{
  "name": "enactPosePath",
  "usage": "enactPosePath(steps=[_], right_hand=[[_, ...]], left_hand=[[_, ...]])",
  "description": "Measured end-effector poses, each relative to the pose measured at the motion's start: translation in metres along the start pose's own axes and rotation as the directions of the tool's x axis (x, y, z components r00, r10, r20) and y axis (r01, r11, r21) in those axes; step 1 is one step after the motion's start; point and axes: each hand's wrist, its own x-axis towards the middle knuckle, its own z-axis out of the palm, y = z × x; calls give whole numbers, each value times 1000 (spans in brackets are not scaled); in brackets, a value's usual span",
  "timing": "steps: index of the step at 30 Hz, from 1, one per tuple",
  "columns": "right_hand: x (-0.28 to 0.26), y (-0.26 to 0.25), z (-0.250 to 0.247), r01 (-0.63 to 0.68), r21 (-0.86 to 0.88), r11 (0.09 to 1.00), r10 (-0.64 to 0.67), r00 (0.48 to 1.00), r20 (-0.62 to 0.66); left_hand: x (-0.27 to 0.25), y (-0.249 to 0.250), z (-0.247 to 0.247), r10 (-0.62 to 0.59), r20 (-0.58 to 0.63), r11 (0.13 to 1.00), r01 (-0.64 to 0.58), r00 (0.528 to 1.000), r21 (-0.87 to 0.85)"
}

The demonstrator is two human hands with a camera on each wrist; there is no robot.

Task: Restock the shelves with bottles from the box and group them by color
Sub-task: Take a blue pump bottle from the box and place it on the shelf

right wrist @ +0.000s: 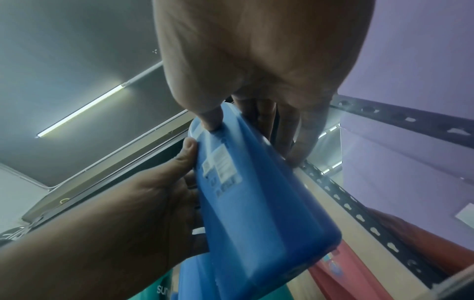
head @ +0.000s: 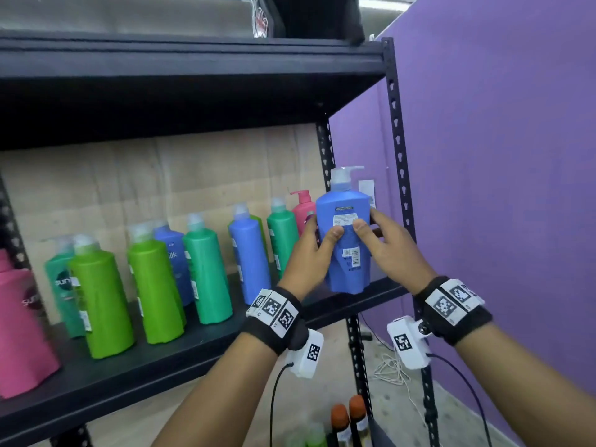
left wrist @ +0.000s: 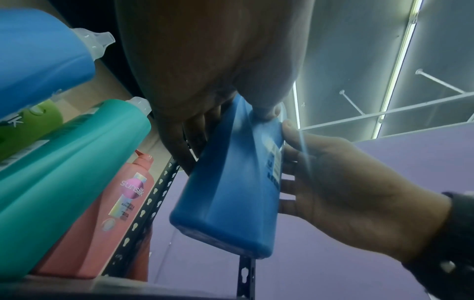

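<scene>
Blue plastic pump bottle (head: 346, 243) is clamped upright between left hand (head: 309, 253) and right hand (head: 392, 246), thumbs on its back label, held above the black metal shelf (head: 206, 343)'s right end, probably for placing beside blue ones.

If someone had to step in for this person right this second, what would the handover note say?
Left hand: holds the blue pump bottle from its left side, thumb on the back label.
Right hand: holds the same bottle from the right.
The bottle is upright at the right end of the black metal shelf; whether its base touches the shelf is unclear.
Done: pink, green, teal and blue bottles already stand on the shelf, but colours are mixed; a blue bottle stands between teal ones.
Left: set this bottle down near the other blues, then regroup by colour. The box is not in view.
</scene>
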Motion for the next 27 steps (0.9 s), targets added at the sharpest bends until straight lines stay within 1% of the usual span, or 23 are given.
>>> enactPosePath(steps=[3, 7, 11, 16, 21, 24, 27], right_hand=[[6, 10, 5, -47, -26, 999, 48, 998, 29], [12, 24, 10, -82, -19, 996, 83, 994, 74], [17, 39, 21, -73, 13, 997, 72, 994, 85], [35, 58, 32, -63, -34, 997, 66, 994, 82], [51, 75, 42, -61, -54, 997, 67, 993, 102], [58, 83, 43, -48, -78, 996, 57, 991, 121], [64, 89, 41, -61, -98, 993, 74, 988, 135]], left_hand=[[3, -9, -1, -23, 9, 999, 22, 1000, 31], [3, -19, -1, -48, 17, 998, 47, 999, 39], [7, -31, -1, -104, 5, 994, 104, 995, 24], [20, -46, 3, -154, -24, 988, 154, 988, 17], [33, -58, 11, -224, -77, 965, 232, 971, 120], [39, -58, 16, -264, -80, 949, 274, 961, 159], [48, -56, 18, -312, -59, 934, 318, 948, 163]])
